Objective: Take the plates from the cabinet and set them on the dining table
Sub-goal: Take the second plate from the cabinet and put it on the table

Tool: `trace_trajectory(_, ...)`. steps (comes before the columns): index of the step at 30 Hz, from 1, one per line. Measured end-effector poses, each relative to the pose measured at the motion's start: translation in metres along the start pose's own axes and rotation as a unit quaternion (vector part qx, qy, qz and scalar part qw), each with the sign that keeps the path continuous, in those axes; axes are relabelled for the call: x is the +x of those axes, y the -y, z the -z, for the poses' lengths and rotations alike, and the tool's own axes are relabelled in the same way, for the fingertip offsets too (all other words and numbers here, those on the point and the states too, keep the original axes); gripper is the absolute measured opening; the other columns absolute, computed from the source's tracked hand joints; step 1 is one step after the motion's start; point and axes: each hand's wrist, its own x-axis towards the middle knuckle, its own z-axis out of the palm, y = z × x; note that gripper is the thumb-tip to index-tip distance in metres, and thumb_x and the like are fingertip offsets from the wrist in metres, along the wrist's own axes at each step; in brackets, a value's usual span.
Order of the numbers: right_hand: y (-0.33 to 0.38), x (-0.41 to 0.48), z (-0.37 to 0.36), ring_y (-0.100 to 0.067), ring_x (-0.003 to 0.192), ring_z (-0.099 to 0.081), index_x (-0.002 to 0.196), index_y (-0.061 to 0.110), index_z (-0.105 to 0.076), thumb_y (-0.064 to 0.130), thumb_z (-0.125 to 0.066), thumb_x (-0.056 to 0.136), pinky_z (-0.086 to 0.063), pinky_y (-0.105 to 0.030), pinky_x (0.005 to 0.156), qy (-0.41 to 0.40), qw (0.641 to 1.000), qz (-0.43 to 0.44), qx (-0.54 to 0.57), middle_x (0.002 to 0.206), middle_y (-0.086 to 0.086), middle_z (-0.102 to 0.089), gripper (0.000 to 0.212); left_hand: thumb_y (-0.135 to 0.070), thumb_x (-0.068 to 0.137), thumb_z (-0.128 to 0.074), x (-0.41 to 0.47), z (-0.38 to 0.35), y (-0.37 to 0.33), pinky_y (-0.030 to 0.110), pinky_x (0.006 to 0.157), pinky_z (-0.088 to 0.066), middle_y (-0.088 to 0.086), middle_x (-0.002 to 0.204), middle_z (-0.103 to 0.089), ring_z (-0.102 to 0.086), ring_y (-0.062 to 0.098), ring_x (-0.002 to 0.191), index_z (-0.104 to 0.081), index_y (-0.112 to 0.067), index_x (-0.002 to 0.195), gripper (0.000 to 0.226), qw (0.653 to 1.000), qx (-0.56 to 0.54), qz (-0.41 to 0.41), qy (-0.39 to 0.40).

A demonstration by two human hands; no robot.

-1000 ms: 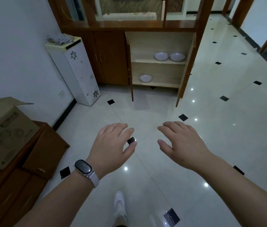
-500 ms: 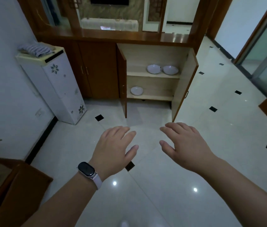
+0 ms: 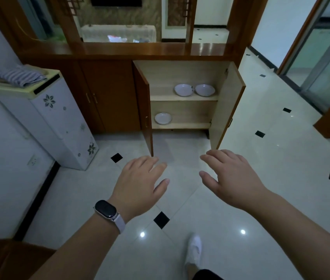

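Three plates in cabinet, well beyond left hand, right hand

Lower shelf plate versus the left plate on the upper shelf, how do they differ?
The lower shelf plate sits alone, near the left cabinet door; the upper left plate has a second plate right beside it. The lower one looks whiter, the upper one greyer. Both are round, lie flat, and are untouched.

cabinet open | three plates shelved | left hand, right hand empty
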Motion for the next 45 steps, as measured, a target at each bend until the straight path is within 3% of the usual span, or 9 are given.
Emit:
trace_trajectory(6, -0.024, 0.076, -0.017, -0.018, 0.129, -0.046, 0.139, 0.026, -0.049, 0.059, -0.019, 0.092, -0.036, -0.038, 0.105, 0.009, 1.000, 0.023, 0.016, 0.139, 0.005, -0.053, 0.065, -0.048, 0.094, -0.040, 0.062, -0.015, 0.022, 0.038, 0.097, -0.044, 0.000, 0.126, -0.063, -0.057, 0.020, 0.117, -0.060, -0.023, 0.125, 0.045, 1.000, 0.009, 0.022, 0.017)
trace_trajectory(10, -0.056, 0.137, -0.022, -0.014, 0.135, -0.038, 0.145, 0.029, -0.040, 0.054, -0.031, 0.099, -0.029, -0.034, 0.108, 0.013, 0.999, 0.034, 0.031, 0.146, 0.008, -0.045, 0.053, -0.049, 0.095, -0.039, 0.118, -0.026, 0.033, 0.040, 0.100, -0.043, 0.001, 0.127, -0.063, -0.057, 0.021, 0.118, -0.059, -0.023, 0.127, 0.046, 0.999, 0.020, 0.038, 0.026)
trace_trajectory(15, -0.112, 0.205, -0.018, -0.013, 0.137, -0.034, 0.146, 0.030, -0.037, 0.054, -0.031, 0.099, -0.028, -0.034, 0.110, 0.013, 0.998, 0.040, 0.050, 0.148, 0.008, -0.042, 0.053, -0.051, 0.095, -0.036, 0.207, -0.037, 0.036, 0.044, 0.101, -0.043, 0.003, 0.131, -0.061, -0.055, 0.024, 0.121, -0.057, -0.023, 0.131, 0.050, 0.997, 0.034, 0.045, 0.054)
trace_trajectory(21, -0.181, 0.258, -0.015, -0.019, 0.127, -0.046, 0.136, 0.026, -0.050, 0.053, -0.036, 0.096, -0.038, -0.039, 0.101, -0.009, 0.999, 0.040, 0.021, 0.135, 0.003, -0.055, 0.050, -0.054, 0.096, -0.026, 0.303, -0.054, 0.023, 0.045, 0.108, -0.037, 0.000, 0.142, -0.051, -0.044, 0.021, 0.132, -0.049, -0.026, 0.138, 0.056, 0.997, 0.029, 0.009, 0.072)
trace_trajectory(26, -0.210, 0.279, -0.013, -0.022, 0.115, -0.056, 0.122, 0.021, -0.061, 0.052, -0.035, 0.093, -0.045, -0.038, 0.091, -0.029, 0.999, 0.017, 0.016, 0.123, 0.000, -0.063, 0.050, -0.049, 0.095, -0.039, 0.352, -0.069, 0.023, 0.043, 0.101, -0.043, 0.004, 0.132, -0.058, -0.052, 0.023, 0.122, -0.056, -0.022, 0.133, 0.049, 0.998, 0.028, -0.022, 0.050)
trace_trajectory(31, -0.239, 0.311, -0.019, -0.024, 0.111, -0.057, 0.120, 0.020, -0.062, 0.050, -0.034, 0.093, -0.045, -0.039, 0.089, -0.022, 0.999, -0.016, 0.024, 0.122, -0.001, -0.063, 0.049, -0.048, 0.094, -0.040, 0.400, -0.088, 0.035, 0.041, 0.100, -0.043, 0.003, 0.132, -0.058, -0.054, 0.024, 0.119, -0.057, -0.022, 0.130, 0.047, 0.997, 0.027, -0.048, 0.053)
trace_trajectory(40, -0.263, 0.405, -0.034, -0.022, 0.112, -0.056, 0.123, 0.022, -0.061, 0.053, -0.029, 0.094, -0.045, -0.040, 0.090, 0.004, 0.997, -0.074, 0.007, 0.121, 0.002, -0.062, 0.054, -0.045, 0.094, -0.043, 0.504, -0.138, 0.095, 0.040, 0.094, -0.044, 0.003, 0.126, -0.059, -0.054, 0.025, 0.114, -0.059, -0.020, 0.126, 0.044, 0.994, -0.039, -0.092, 0.036)
trace_trajectory(45, -0.258, 0.499, -0.035, -0.018, 0.112, -0.053, 0.124, 0.026, -0.056, 0.054, -0.028, 0.094, -0.043, -0.037, 0.093, 0.003, 0.997, -0.083, -0.006, 0.123, 0.006, -0.058, 0.050, -0.045, 0.092, -0.044, 0.575, -0.141, 0.161, 0.034, 0.090, -0.034, 0.001, 0.117, -0.062, -0.056, 0.023, 0.108, -0.062, -0.021, 0.119, 0.040, 0.995, -0.052, -0.088, -0.006)
